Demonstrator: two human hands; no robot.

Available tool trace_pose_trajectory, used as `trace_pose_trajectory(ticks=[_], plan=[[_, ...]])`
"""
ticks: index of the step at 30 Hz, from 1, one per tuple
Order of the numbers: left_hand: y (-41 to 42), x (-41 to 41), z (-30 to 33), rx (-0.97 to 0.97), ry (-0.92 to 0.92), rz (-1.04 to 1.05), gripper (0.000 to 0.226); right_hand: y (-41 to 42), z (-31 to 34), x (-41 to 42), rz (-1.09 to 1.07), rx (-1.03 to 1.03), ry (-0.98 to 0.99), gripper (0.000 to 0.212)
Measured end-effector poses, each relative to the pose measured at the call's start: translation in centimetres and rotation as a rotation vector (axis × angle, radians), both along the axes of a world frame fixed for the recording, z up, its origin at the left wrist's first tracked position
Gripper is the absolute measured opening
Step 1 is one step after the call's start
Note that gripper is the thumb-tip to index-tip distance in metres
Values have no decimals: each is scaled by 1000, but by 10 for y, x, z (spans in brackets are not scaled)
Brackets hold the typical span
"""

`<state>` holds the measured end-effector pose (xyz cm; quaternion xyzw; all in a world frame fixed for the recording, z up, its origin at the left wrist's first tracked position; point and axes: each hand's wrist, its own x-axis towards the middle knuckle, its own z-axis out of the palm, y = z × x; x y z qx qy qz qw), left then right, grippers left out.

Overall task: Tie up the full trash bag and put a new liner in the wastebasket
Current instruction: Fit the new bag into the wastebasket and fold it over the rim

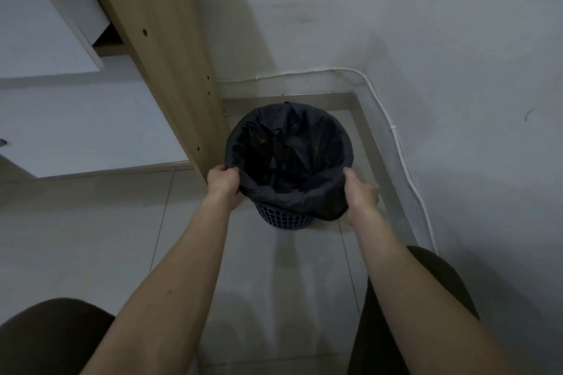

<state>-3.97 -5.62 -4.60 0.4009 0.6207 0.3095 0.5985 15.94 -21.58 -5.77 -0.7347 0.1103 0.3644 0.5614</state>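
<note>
A blue perforated wastebasket (285, 219) stands on the tiled floor in the corner of the room. A black plastic liner (274, 195) is folded over its rim and hangs down inside; the inside is dark and its contents cannot be told. My left hand (224, 181) grips the liner's edge at the left side of the rim. My right hand (361, 195) grips the liner at the right side of the rim, where the plastic hangs lower over the basket wall.
A wooden furniture panel (170, 64) stands just left of the basket, with white drawers (45, 33) beyond it. White walls meet behind the basket, and a white cable (399, 149) runs along the right wall. My knees (45, 338) show at the bottom.
</note>
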Motion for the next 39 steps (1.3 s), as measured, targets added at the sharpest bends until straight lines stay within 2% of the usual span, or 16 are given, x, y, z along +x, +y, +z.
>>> trace_pose_trajectory(ticks=[3, 5, 12, 16, 18, 19, 22, 26, 30, 33, 36, 39], plan=[[16, -5, 8, 46, 97, -5, 39, 13, 10, -1, 184, 78, 78, 52], [25, -6, 10, 80, 140, -7, 46, 20, 6, -9, 230, 76, 87, 36], [20, -7, 20, 137, 11, -18, 65, 16, -2, -39, 168, 210, 111, 19], [-11, -13, 7, 82, -86, 188, 58, 0, -19, -57, 51, 83, 34, 29], [-36, -8, -5, -45, -151, 244, 52, -5, -33, -69, 32, 84, 147, 46], [-49, -4, -12, -116, -190, 252, 51, -4, -38, -75, 38, 134, 238, 48], [-84, 6, -24, -251, -327, 283, 50, 1, -49, -85, 90, 204, 377, 45], [-101, 11, -30, -287, -537, 266, 32, 6, -48, -86, 90, 232, 424, 28], [-99, 10, -33, -330, -656, 293, 28, 9, -45, -82, 78, 284, 450, 19], [-95, 8, -34, -369, -753, 306, 16, 9, -45, -80, -24, 357, 540, 13], [-93, 7, -38, -398, -830, 302, 16, 9, -47, -77, -177, 510, 663, 18], [-91, 8, -42, -424, -901, 317, 16, 12, -47, -75, -244, 570, 634, 18]])
